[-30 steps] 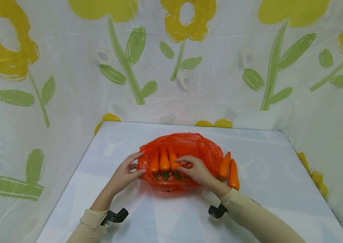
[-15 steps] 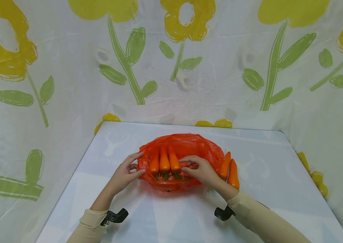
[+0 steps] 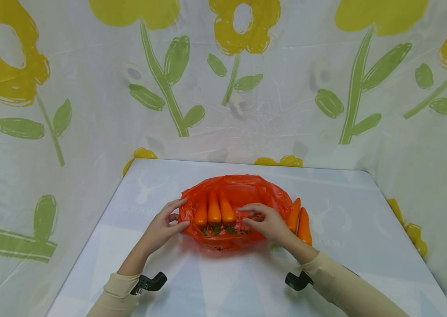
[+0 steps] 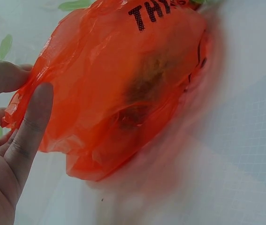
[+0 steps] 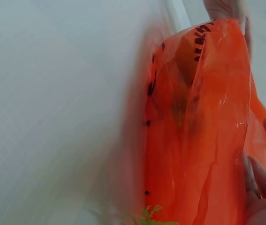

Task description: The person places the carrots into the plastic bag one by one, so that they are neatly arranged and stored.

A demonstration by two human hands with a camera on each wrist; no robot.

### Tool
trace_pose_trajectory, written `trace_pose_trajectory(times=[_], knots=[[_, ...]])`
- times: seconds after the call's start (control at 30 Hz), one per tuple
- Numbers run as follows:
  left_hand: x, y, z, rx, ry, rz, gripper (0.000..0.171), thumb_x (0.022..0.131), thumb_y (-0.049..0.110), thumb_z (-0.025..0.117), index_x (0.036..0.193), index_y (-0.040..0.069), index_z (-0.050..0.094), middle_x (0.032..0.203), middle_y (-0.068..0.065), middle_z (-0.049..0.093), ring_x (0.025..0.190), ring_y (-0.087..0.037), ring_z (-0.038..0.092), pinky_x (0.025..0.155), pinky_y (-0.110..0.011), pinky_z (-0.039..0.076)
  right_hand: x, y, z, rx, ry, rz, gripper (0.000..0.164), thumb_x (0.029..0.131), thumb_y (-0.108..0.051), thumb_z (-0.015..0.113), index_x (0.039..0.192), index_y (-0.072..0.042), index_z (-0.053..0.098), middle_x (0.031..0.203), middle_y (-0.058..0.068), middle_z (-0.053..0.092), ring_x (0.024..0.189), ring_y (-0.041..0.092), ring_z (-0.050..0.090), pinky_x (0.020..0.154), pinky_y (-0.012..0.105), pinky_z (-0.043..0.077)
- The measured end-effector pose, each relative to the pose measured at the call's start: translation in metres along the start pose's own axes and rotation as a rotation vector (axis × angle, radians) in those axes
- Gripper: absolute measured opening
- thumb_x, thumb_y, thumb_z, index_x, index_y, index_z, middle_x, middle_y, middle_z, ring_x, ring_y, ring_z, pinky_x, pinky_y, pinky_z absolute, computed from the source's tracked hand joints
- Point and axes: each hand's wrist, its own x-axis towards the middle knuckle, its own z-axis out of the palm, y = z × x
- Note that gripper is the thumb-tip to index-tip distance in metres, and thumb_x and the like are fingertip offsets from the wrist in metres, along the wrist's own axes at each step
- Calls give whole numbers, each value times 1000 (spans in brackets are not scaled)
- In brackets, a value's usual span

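A red plastic bag (image 3: 261,191) lies with its mouth spread wide, and three orange carrots (image 3: 214,211) with green tops sit side by side in its left part. My left hand (image 3: 163,226) pinches the bag's left edge; the left wrist view shows the thumb (image 4: 34,110) on the near side of the film and fingers behind it. My right hand (image 3: 265,223) hovers over the bag's mouth, right of the carrots, with its fingers loosely bent and nothing between them. In the right wrist view the bag's side hides part of this hand.
Two more carrots (image 3: 304,226) lie on the table (image 3: 350,259) against the bag's right side, partly behind my right wrist. A green sprig (image 5: 149,216) shows low in the right wrist view. A flower-print curtain (image 3: 271,105) surrounds the table.
My right hand has drawn back to the right, away from the third carrot, which stays in the bag. The left hand keeps its place on the bag's edge.
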Motion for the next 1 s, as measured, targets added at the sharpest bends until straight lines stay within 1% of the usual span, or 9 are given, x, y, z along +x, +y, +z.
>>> trace_pose_trajectory(times=[0.1,0.33,0.43,0.5,0.7,0.83,0.93,1.0], knots=[[0,-1,0,5,1,4,66,94,12,74,152,5,43,158,-17,33,98,-27,63,76,-26,60,-2,1,-3,-7,9,-1,32,95,-18,75,126,-24,72,129,-3,65,101,19,63,85,30,57],[0,1,-1,0,-3,6,66,94,11,74,152,5,43,158,-18,32,97,-25,64,77,-26,60,-7,4,-9,-25,35,-10,32,94,-18,76,126,-20,72,128,-4,65,101,18,63,85,28,56],[0,1,-1,3,-1,6,66,94,11,74,152,5,43,158,-18,32,97,-25,63,76,-26,60,-9,4,-13,-27,45,-17,31,94,-22,76,124,-26,73,128,-5,65,102,18,63,85,28,57],[0,1,-1,6,0,6,66,94,12,74,152,5,43,158,-18,32,97,-25,63,76,-25,60,-11,4,-15,-16,45,-22,31,94,-22,76,124,-28,73,128,-4,66,102,19,63,85,28,57],[0,0,-1,9,2,0,66,94,12,74,152,5,43,158,-18,32,99,-27,63,77,-25,59,-16,5,-19,-10,44,-27,34,94,-19,75,128,-20,71,118,1,69,98,21,65,81,28,58],[0,0,-1,2,1,-6,66,95,13,74,152,6,43,158,-17,32,99,-29,62,78,-26,59,-20,7,-22,5,45,-34,35,94,-22,75,129,-18,70,121,1,69,96,21,67,78,29,59],[-1,0,-1,0,1,-11,66,95,13,74,153,6,42,159,-17,32,100,-30,62,78,-25,59,-23,8,-24,21,58,-27,35,94,-24,76,128,-20,70,119,0,70,94,21,68,76,30,60],[-1,0,-1,2,2,-13,67,95,13,74,153,6,42,159,-17,32,100,-30,62,78,-25,59,-24,8,-25,25,69,-25,34,94,-22,76,128,-22,70,115,1,70,93,21,68,76,30,60]])
